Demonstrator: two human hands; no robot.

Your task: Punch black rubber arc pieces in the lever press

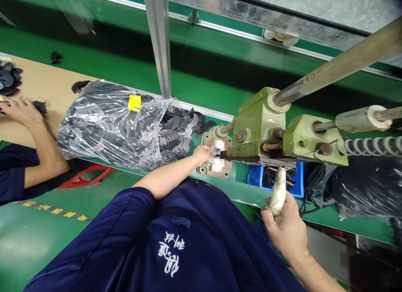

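Observation:
A green hand press stands over a metal base plate on the green bench. At the press's tool end, my left hand pinches a small grey curved piece. My right hand is wrapped round the press's pale, worn handle, to the right of the base. Many grey curved pieces spill from the open end of a clear plastic bag left of the press. A yellow label sits on that bag.
Below the press, a blue bin holds dark parts. Another wrapped bag lies at the right. At the far left, a co-worker's arm reaches over a tan board. A metal post rises behind the bench.

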